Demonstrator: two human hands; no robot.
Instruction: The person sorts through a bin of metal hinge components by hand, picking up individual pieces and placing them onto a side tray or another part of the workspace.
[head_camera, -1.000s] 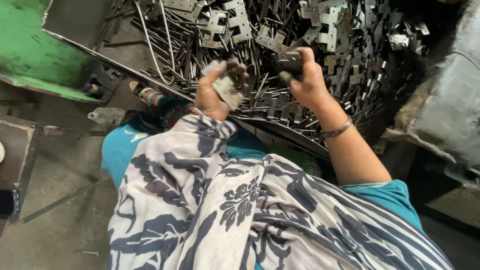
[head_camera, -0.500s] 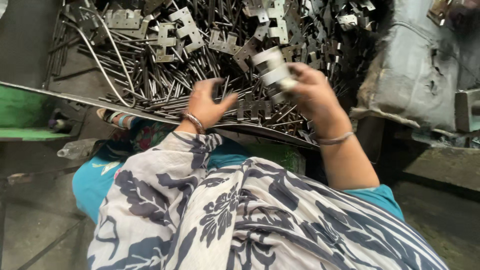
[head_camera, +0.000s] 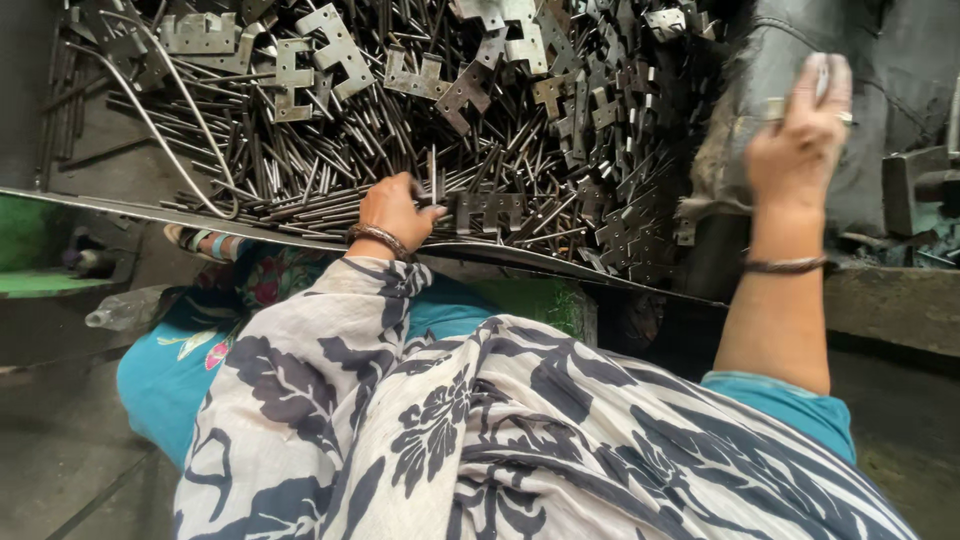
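Swinging to 2 o'clock, right hand (head_camera: 797, 135) now grasps a blurred metal piece; left hand (head_camera: 393, 212) picks up a pin (head_camera: 433, 180) at the heap (head_camera: 420, 120).

Loose metal rods (head_camera: 330, 170) and hinge plates (head_camera: 330, 45) crowd the tray (head_camera: 560, 262) edge to edge. The right hand (head_camera: 795, 140) hangs in free air beside a dark sack (head_camera: 790, 50).
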